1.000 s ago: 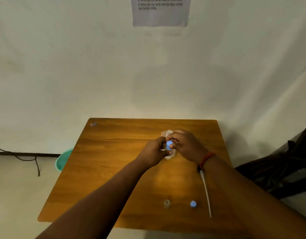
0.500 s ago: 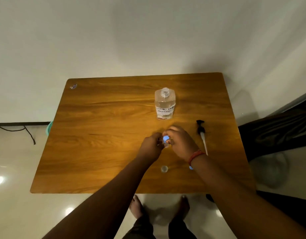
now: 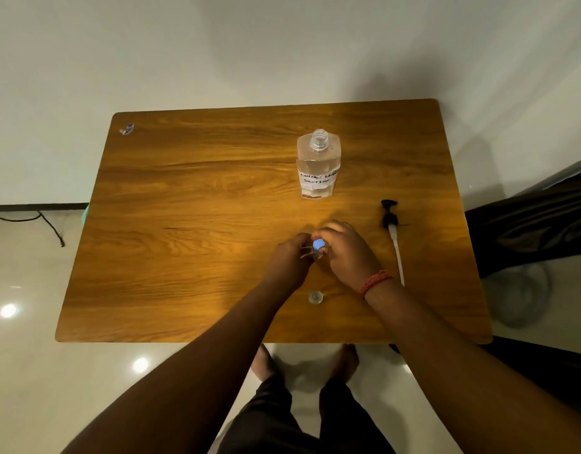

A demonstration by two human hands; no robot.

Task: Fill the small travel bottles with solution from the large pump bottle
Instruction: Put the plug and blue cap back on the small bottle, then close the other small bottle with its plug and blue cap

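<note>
large bottle (image 3: 318, 163): clear, uncapped, upright, mid-table | pump (image 3: 393, 237): lying right | travel bottle (image 3: 315, 297): open, near edge

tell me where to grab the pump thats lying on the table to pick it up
Grip the pump at its black head, the thicker far end, coming from above with the fingers across its width. It lies flat on the table with the thin white tube pointing toward the person; that tube looks slender and probably flexes.
</note>
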